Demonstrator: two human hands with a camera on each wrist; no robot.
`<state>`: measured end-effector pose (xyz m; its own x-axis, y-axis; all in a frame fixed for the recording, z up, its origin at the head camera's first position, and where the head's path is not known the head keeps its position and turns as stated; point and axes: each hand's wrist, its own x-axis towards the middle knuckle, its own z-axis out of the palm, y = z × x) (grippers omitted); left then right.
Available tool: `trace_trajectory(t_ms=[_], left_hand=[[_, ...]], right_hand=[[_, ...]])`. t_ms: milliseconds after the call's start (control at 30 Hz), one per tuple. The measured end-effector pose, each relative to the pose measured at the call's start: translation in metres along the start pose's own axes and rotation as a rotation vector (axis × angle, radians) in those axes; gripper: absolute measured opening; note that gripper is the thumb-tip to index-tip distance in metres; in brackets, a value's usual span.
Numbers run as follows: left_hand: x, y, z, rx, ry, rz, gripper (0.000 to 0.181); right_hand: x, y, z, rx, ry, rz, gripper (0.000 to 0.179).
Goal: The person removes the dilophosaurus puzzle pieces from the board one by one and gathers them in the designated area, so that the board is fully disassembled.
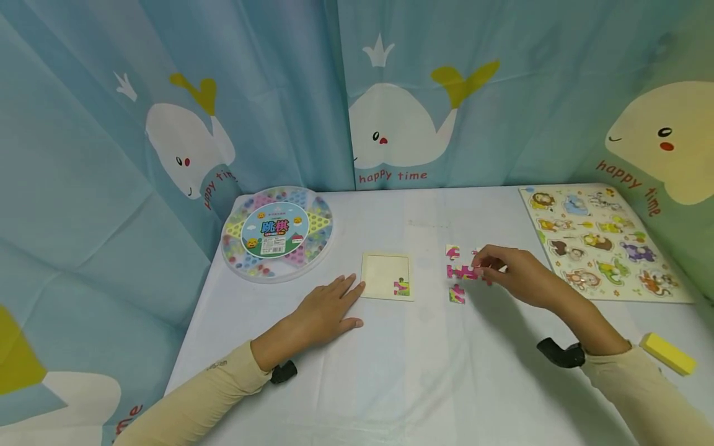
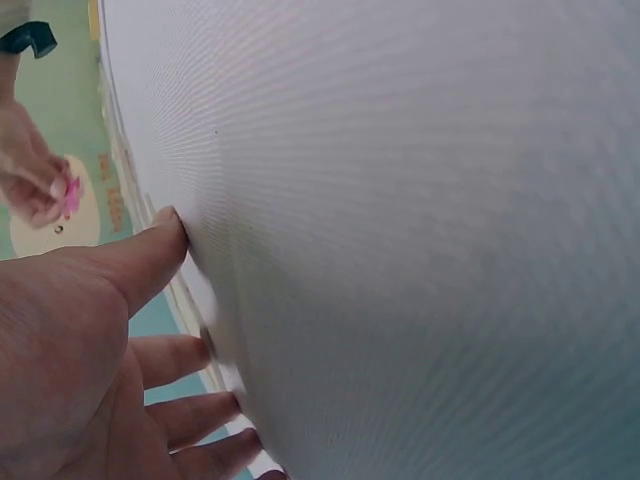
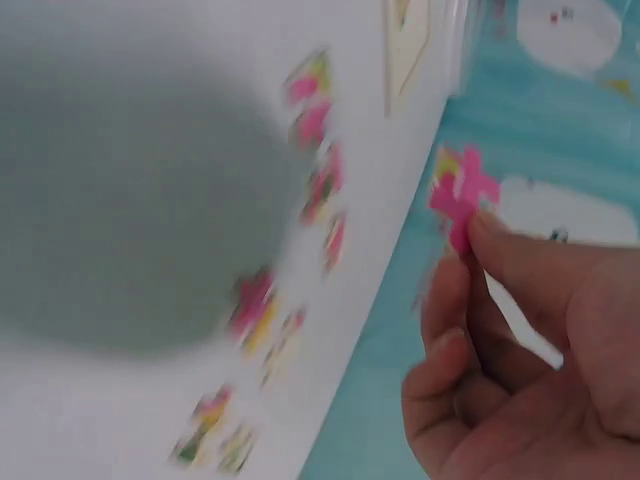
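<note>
Between thumb and fingertips, my right hand [image 1: 519,274] pinches a pink jigsaw piece [image 3: 463,192] with a yellow-green corner, held above the table. Several loose pink, green and yellow pieces [image 1: 457,295] lie below and around that hand, some partly hidden by it in the head view. My left hand [image 1: 328,311] rests on the table with straight, slightly spread fingers, its fingertips at the left edge of a square wooden puzzle tray [image 1: 380,272]. One pink and green piece [image 1: 401,287] lies in the tray's near right corner.
A round Chinese checkers box [image 1: 312,251] lies at the table's back left. An animal peg-puzzle board [image 1: 569,238] occupies the back right, with a yellow block [image 1: 668,354] nearer on that side. A blue whale-print curtain [image 1: 290,93] hangs behind the white table [image 1: 401,371].
</note>
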<state>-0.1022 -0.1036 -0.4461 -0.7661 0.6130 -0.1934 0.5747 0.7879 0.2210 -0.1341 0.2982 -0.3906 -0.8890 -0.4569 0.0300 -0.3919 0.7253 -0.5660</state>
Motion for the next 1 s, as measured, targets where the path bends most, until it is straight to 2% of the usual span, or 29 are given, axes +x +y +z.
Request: trace_trajectory(t_ms=[167, 300, 433, 567, 667, 800, 1000], left_hand=[[0.000, 0.000, 0.000, 0.003, 0.009, 0.005, 0.076], [0.000, 0.000, 0.000, 0.011, 0.014, 0.008, 0.075], [0.000, 0.000, 0.001, 0.017, 0.011, 0.006, 0.075], [-0.001, 0.000, 0.001, 0.018, 0.012, 0.003, 0.075], [0.000, 0.000, 0.001, 0.021, 0.014, 0.002, 0.075], [0.000, 0.000, 0.001, 0.022, 0.017, 0.003, 0.075], [-0.001, 0.000, 0.000, 0.016, 0.012, -0.003, 0.075]], right_hand=[[-0.018, 0.026, -0.006, 0.035, -0.072, 0.014, 0.009], [-0.029, 0.042, -0.008, 0.122, -0.136, 0.017, 0.009], [-0.034, 0.052, -0.005, 0.184, -0.154, 0.002, 0.011], [-0.034, 0.057, 0.002, 0.192, -0.157, 0.007, 0.009], [-0.034, 0.057, 0.007, 0.170, -0.164, 0.032, 0.006], [-0.032, 0.056, 0.012, 0.087, -0.145, 0.055, 0.002], [-0.029, 0.051, 0.018, -0.030, -0.124, 0.118, 0.005]])
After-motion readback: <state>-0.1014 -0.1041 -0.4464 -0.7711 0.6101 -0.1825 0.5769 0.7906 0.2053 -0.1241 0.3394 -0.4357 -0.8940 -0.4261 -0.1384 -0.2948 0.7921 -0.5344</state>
